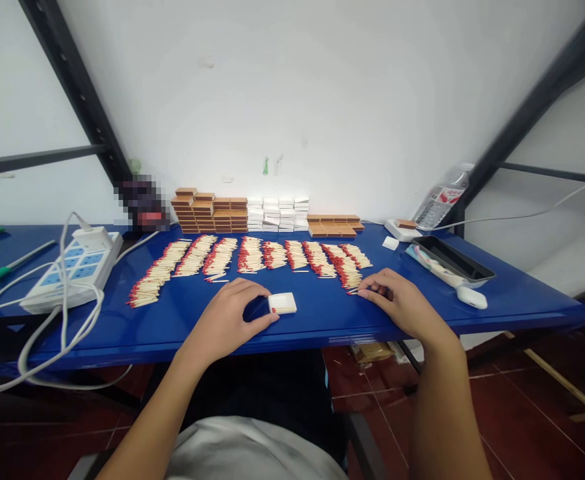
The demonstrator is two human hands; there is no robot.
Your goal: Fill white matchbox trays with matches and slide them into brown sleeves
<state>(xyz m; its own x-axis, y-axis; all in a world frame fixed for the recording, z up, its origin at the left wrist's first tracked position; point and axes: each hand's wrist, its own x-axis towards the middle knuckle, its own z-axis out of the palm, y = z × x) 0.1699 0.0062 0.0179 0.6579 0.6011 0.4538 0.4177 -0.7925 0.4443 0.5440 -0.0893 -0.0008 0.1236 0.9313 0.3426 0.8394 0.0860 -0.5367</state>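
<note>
My left hand (pixel 232 310) grips a small white matchbox tray (pixel 287 298) by its left end, thumb in front and fingers behind. A few red-tipped matches (pixel 285 310) lie along the tray's near side. My right hand (pixel 395 300) is pinched at the near end of a slanting row of matches (pixel 348 273); a match (pixel 352 291) meets the fingertips. More rows of matches (pixel 250 255) with red heads spread across the blue table, beyond both hands.
Brown matchbox sleeves (pixel 207 213) and white trays (pixel 278 215) are stacked against the wall, with lower brown stacks (pixel 335 227) alongside. A power strip (pixel 72 270) with white cables lies left. On the right are a bottle (pixel 442 197), a black tray (pixel 452 257) and a white earbud case (pixel 471 297).
</note>
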